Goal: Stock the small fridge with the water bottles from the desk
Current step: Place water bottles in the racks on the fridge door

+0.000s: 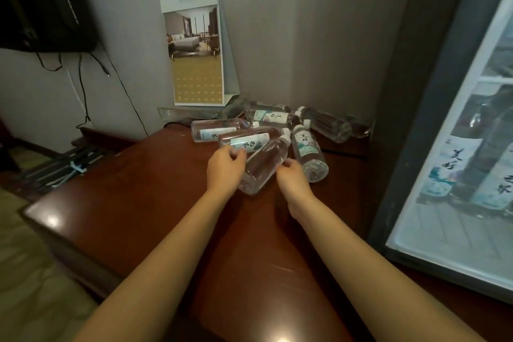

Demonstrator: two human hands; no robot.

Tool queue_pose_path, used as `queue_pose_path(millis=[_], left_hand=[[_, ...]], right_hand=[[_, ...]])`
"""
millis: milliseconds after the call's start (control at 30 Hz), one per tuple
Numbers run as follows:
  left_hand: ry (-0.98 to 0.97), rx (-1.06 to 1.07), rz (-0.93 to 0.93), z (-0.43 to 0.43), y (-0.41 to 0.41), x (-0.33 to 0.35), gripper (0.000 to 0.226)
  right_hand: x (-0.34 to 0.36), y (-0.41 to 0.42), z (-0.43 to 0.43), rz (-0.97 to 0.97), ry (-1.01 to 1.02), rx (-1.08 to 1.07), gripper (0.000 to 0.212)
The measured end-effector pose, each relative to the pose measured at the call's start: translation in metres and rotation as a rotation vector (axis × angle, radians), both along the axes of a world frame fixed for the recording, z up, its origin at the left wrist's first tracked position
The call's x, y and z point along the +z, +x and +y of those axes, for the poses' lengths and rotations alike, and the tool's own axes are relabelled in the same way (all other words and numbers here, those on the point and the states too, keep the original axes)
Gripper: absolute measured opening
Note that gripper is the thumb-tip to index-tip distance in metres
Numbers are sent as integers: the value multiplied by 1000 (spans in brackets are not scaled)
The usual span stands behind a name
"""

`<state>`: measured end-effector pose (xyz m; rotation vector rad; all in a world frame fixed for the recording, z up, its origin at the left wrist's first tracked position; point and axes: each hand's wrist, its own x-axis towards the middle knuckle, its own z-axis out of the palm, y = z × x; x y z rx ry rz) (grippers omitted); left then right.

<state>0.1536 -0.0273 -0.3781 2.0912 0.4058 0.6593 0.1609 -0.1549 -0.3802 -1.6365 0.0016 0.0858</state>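
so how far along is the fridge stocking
Partly done: labelled bottles already stand behind the small fridge's glass door. In hand: left hand and right hand grip the nearest clear plastic water bottle on the dark red-brown wooden desk. Left: several more bottles piled at the desk's back corner.

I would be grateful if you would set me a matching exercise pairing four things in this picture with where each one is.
Things:
1 nearest bottle
2 calendar
3 fridge
4 black screen

Places:
A upper left corner of the view
B right edge, with bottles showing through its front
C lying on the desk between the left hand and right hand
D standing upright behind the other bottles

Pairs: 1-C, 2-D, 3-B, 4-A
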Motion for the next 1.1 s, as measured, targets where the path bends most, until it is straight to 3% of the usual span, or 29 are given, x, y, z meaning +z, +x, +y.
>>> queue_pose_path(millis=[100, 167, 233, 333, 467, 633, 767, 867, 1100], left_hand=[[-201, -86, 84, -2, 2, -7, 9], [-299, -144, 133, -3, 1, -10, 21], [-318, -199, 141, -3, -1, -11, 27], [-354, -360, 153, -10, -12, -4, 15], [-389, -413, 157, -23, -27, -3, 16], [-628, -464, 172, -32, -51, -3, 14], [-656, -529, 117, -37, -74, -2, 27], [-575, -571, 8, -42, -94, 13, 51], [-593, -731, -152, -54, -142, 65, 74]], right_hand=[[4, 7, 8, 14, 16, -92, 30], [4, 9, 13, 53, 17, -113, 39], [5, 8, 13, 88, 52, -100, 44], [4, 5, 10, 119, 82, -75, 53], [5, -4, 4, 121, 67, -71, 47], [12, -21, -11, 148, 148, -41, 56], [16, -45, -17, 150, 234, -26, 51], [24, -65, -19, 163, 403, 8, 49], [66, -113, -42, -52, 627, 154, 41]])
